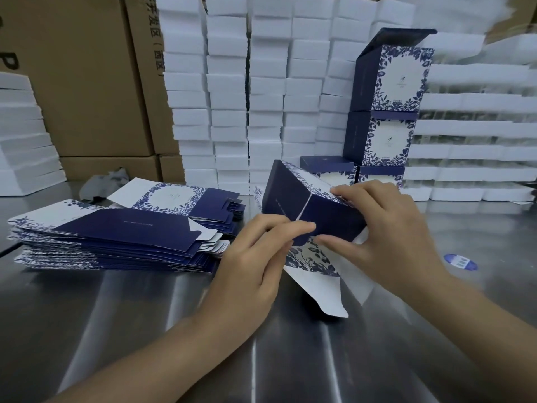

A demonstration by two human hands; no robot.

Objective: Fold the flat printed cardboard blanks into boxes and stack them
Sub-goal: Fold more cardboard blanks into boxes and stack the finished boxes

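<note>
Centrally, a half-folded box — navy with blue-and-white leaf print — is held tilted over the middle of a steel bench. The left hand pinches its lower navy edge, forefinger on top and thumb beneath. The right hand grips the box's right side, fingers curled over the upper edge, thumb pressing underneath. An open white flap hangs from the box, pointing down toward the bench's near edge.

Flat blanks lie in a thick pile toward the left edge, with a thinner pile just behind. At the back edge, right of centre, finished boxes form a stack — the top one's lid is raised. White foam is piled behind, with brown cartons at the back left corner. A round blue sticker lies near the right edge.
</note>
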